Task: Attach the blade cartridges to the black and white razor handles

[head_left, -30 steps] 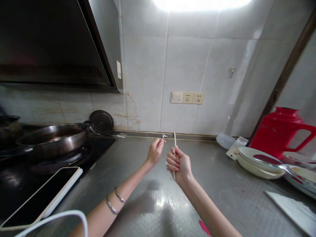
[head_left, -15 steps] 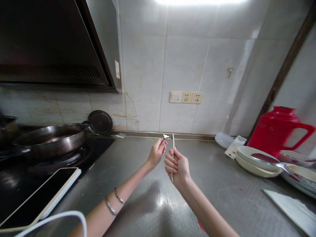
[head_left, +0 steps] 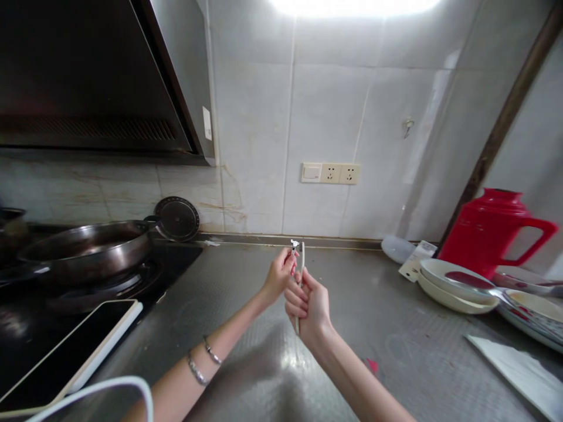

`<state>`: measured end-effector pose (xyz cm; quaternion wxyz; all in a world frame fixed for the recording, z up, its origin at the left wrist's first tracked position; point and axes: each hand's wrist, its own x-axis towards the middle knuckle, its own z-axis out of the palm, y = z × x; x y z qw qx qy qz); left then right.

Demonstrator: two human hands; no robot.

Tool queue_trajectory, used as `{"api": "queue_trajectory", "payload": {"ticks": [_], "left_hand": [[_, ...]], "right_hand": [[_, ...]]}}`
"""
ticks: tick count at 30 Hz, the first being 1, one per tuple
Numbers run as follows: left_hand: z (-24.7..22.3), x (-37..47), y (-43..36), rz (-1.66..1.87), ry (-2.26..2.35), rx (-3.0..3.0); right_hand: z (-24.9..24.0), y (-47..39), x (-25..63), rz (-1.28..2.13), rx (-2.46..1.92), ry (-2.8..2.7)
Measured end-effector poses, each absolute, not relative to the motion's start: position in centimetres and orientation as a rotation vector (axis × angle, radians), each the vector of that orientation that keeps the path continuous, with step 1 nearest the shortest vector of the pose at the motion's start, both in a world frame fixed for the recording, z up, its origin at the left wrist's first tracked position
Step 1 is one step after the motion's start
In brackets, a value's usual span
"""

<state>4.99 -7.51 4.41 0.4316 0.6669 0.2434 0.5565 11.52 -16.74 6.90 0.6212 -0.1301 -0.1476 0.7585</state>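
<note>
In the middle of the view, above the metal counter, my left hand (head_left: 277,274) pinches a small tool with a shiny silver head (head_left: 294,244). A bit of red shows by its fingertips, and the exact kind of tool is unclear. Close beside it on the right, my right hand (head_left: 309,302) is closed around a slim, slightly curved off-white rod (head_left: 302,255). The rod stands nearly upright, its top level with the silver head and its lower end showing below the fingers. The two hands are almost touching.
On the left, a steel pan (head_left: 88,251) sits on the black stove, with a phone (head_left: 65,354) nearer me and a white cable (head_left: 109,381). Stacked bowls (head_left: 457,296), a red thermos jug (head_left: 486,234) and a white paper (head_left: 519,366) lie right. A red scrap (head_left: 372,366) rests on the counter.
My right hand has moved left, bringing the off-white rod close to the silver-headed tool. My left hand has stayed nearly in place. The red scrap shows more fully beside my right forearm.
</note>
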Motion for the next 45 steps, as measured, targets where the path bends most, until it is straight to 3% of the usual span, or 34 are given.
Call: {"api": "queue_trajectory", "payload": {"ticks": [45], "left_hand": [[4.5,4.3,-6.9,1.316,0.552,1.691]], "right_hand": [[7.0,-17.4,11.3,1.719,-0.37,-0.39]]}}
